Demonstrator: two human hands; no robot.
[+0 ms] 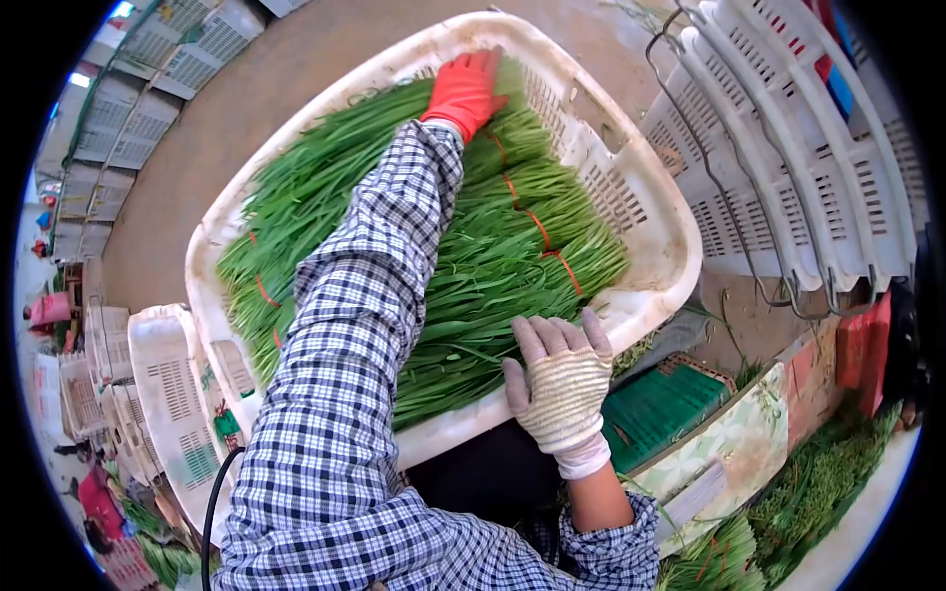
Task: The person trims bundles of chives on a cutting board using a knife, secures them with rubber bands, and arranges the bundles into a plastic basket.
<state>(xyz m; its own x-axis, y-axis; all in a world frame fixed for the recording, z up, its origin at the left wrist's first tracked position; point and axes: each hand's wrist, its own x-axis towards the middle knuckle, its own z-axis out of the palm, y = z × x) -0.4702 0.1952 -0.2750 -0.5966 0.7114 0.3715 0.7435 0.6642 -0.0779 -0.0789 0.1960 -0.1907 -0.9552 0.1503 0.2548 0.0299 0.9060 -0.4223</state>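
Observation:
A large white plastic basket [645, 187] in front of me holds several bundles of long green leafy stalks [473, 325], tied with thin orange-red bands [562, 268]. My left hand [465, 94], in a red glove, reaches over them to the far end. It lies on the stalks near the far rim, fingers stretched and thumb out to the side; what is under the palm is hidden. My right hand [564, 384], in a striped knit glove with grey fingers, rests at the basket's near right rim. Its fingers are spread, with the tips at the edge of the greens.
White crates with metal handles [788, 167] stand stacked at the right. A green crate [660, 409] sits beside the basket below my right hand. More loose greens [823, 492] lie at the lower right. Another white basket [168, 384] is at the left, and crates [123, 128] line the far left.

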